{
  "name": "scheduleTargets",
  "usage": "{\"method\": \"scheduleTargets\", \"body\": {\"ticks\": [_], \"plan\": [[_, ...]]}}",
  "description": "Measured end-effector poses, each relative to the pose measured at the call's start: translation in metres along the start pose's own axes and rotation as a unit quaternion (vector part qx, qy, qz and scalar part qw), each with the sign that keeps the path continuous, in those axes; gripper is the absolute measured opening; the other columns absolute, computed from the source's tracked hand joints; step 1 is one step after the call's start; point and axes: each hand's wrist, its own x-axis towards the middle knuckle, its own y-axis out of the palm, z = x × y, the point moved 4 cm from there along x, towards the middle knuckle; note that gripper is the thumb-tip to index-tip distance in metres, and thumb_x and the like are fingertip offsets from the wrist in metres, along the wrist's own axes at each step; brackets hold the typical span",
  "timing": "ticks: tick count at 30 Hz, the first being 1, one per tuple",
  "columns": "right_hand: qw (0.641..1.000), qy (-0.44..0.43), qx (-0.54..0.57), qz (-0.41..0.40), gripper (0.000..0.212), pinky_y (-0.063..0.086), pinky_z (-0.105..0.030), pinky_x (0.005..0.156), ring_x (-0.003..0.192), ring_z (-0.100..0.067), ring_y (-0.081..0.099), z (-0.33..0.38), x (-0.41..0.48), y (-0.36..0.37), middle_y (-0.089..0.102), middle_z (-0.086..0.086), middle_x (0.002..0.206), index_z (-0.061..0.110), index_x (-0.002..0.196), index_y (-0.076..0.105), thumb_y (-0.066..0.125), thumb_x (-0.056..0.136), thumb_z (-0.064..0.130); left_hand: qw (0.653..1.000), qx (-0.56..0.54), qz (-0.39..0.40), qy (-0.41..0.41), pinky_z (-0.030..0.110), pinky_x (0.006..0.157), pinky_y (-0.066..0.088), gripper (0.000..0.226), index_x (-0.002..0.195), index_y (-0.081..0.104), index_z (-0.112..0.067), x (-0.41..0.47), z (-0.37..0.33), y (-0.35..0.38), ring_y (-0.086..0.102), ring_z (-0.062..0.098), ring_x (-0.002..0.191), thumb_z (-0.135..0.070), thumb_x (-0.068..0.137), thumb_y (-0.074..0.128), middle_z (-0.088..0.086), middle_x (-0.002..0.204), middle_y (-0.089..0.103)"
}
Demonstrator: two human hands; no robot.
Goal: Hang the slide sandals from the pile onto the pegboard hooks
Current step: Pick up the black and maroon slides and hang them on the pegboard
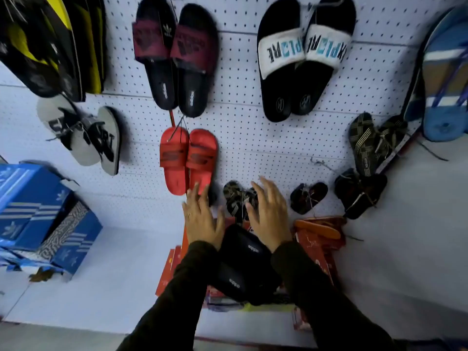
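Both hands hover with fingers spread, gripping nothing: the left hand (202, 219) just below the hanging red rubber slides (188, 160), the right hand (269, 216) over small striped sandals (239, 201); the black foam slide pair (247, 267) lies on the pile between the wrists, its long axis seemingly running toward the white perforated pegboard (240, 138), though which end leads I cannot tell; better to lift both slides together, then seek a free hook.

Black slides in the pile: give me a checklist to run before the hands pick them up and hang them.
1. Left hand empty, fingers spread: ok.
2. Right hand empty, fingers spread: ok.
3. Black slides uncovered on top of the pile, between the forearms: ok.
4. Slides tied together as a pair: cannot tell.
5. Free hook on the pegboard: cannot tell, hooks too small to see.
6. Bare pegboard right of the red slides: ok.
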Motion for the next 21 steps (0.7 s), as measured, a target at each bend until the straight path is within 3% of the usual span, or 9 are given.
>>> {"method": "scheduleTargets", "body": {"ticks": [3, 5, 9, 11, 13, 14, 17, 19, 21], "plan": [[0.987, 0.054, -0.001, 0.154, 0.055, 0.036, -0.037, 0.116, 0.145, -0.024, 0.038, -0.019, -0.019, 0.041, 0.039, -0.003, 0.157, 0.017, 0.153, 0.037, 0.042, 0.101, 0.034, 0.989, -0.039, 0.064, -0.128, 0.047, 0.12, 0.024, 0.068, 0.148, 0.033, -0.004, -0.037, 0.035, 0.028, 0.024, 0.033, 0.147, -0.029, 0.089, 0.055, 0.017, 0.158, 0.025], [0.961, 0.101, -0.012, 0.256, 0.053, 0.04, -0.041, 0.112, 0.139, -0.03, 0.042, -0.035, -0.033, 0.066, 0.044, -0.01, 0.152, 0.012, 0.152, 0.038, 0.044, 0.101, 0.029, 0.955, -0.06, 0.109, -0.271, 0.044, 0.121, 0.022, 0.079, 0.151, 0.023, -0.002, -0.071, 0.056, 0.048, 0.022, 0.036, 0.147, -0.029, 0.087, 0.061, 0.021, 0.159, 0.021], [0.914, 0.168, 0.015, 0.369, 0.05, 0.042, -0.044, 0.111, 0.138, -0.036, 0.046, -0.049, -0.046, 0.092, 0.047, -0.017, 0.148, 0.008, 0.148, 0.041, 0.047, 0.101, 0.024, 0.786, -0.135, 0.185, -0.574, 0.039, 0.121, 0.022, 0.09, 0.153, 0.015, 0.001, -0.116, 0.08, 0.081, 0.023, 0.033, 0.148, -0.031, 0.086, 0.066, 0.022, 0.158, 0.022], [0.905, 0.186, 0.039, 0.381, 0.049, 0.043, -0.042, 0.111, 0.137, -0.036, 0.048, -0.052, -0.047, 0.099, 0.046, -0.017, 0.149, 0.01, 0.148, 0.043, 0.049, 0.101, 0.021, 0.714, -0.203, 0.268, -0.614, 0.039, 0.111, 0.036, 0.07, 0.147, 0.03, 0.005, -0.125, 0.077, 0.095, 0.045, 0.035, 0.134, -0.028, 0.092, 0.058, 0.023, 0.148, 0.042], [0.905, 0.192, 0.044, 0.377, 0.049, 0.044, -0.041, 0.11, 0.134, -0.036, 0.052, -0.054, -0.045, 0.103, 0.049, -0.017, 0.147, 0.01, 0.146, 0.047, 0.054, 0.098, 0.019, 0.657, -0.28, 0.304, -0.631, 0.038, 0.088, 0.047, 0.043, 0.129, 0.048, 0.001, -0.134, 0.072, 0.1, 0.061, 0.033, 0.089, -0.023, 0.094, 0.056, 0.016, 0.104, 0.063], [0.905, 0.194, 0.049, 0.376, 0.049, 0.043, -0.04, 0.11, 0.134, -0.035, 0.053, -0.055, -0.043, 0.103, 0.052, -0.017, 0.146, 0.011, 0.145, 0.049, 0.057, 0.097, 0.018, 0.634, -0.304, 0.307, -0.642, 0.036, 0.083, 0.044, 0.029, 0.118, 0.05, -0.005, -0.139, 0.072, 0.098, 0.057, 0.027, 0.073, -0.02, 0.094, 0.056, 0.011, 0.087, 0.059], [0.887, 0.226, 0.089, 0.392, 0.057, 0.042, -0.035, 0.109, 0.132, -0.033, 0.055, -0.059, -0.044, 0.107, 0.059, -0.017, 0.142, 0.009, 0.142, 0.053, 0.07, 0.088, 0.012, 0.612, -0.37, 0.29, -0.636, 0.039, 0.081, 0.049, 0.031, 0.125, 0.051, -0.003, -0.146, 0.082, 0.097, 0.054, 0.023, 0.07, -0.007, 0.095, 0.052, 0.012, 0.098, 0.058], [0.84, 0.309, 0.14, 0.424, 0.063, 0.051, -0.042, 0.103, 0.127, -0.038, 0.058, -0.063, -0.052, 0.109, 0.059, -0.02, 0.139, 0.004, 0.14, 0.052, 0.076, 0.082, 0.008, 0.6, -0.395, 0.257, -0.646, 0.04, 0.077, 0.056, 0.038, 0.132, 0.047, 0.0, -0.147, 0.088, 0.093, 0.053, 0.027, 0.068, -0.003, 0.095, 0.051, 0.016, 0.106, 0.059], [0.77, 0.402, 0.213, 0.448, 0.064, 0.059, -0.047, 0.087, 0.125, -0.043, 0.057, -0.061, -0.063, 0.106, 0.055, -0.023, 0.137, 0.0, 0.138, 0.048, 0.076, 0.081, 0.0, 0.596, -0.397, 0.218, -0.663, 0.046, 0.091, 0.049, 0.04, 0.134, 0.047, 0.002, -0.146, 0.096, 0.086, 0.052, 0.031, 0.065, -0.003, 0.094, 0.053, 0.018, 0.094, 0.058]]}}
